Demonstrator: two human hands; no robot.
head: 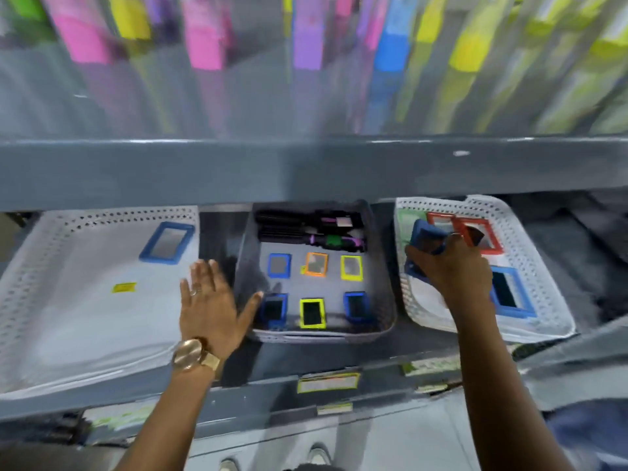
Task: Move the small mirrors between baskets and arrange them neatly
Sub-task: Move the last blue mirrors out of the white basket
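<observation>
Three baskets sit on a grey shelf. The white left basket [40, 266] holds one blue-framed mirror [167, 243]. In the grey middle basket [380, 300] lie several small mirrors with blue, orange and yellow frames, such as the orange one [316, 264]. The white right basket [530, 253] holds two red-framed mirrors [475, 232] and a blue-framed mirror [509, 293]. My right hand [452, 266] is over the right basket, gripping blue-framed mirrors [426, 237]. My left hand [212, 307] hovers flat with fingers spread at the gap between the left and middle baskets.
Black hairbrushes [309, 229] fill the back of the middle basket. A grey upper shelf edge [306, 168] overhangs the baskets, with blurred colourful packages above it. Price labels [328, 382] line the lower shelf edge. My shoes show on the floor below.
</observation>
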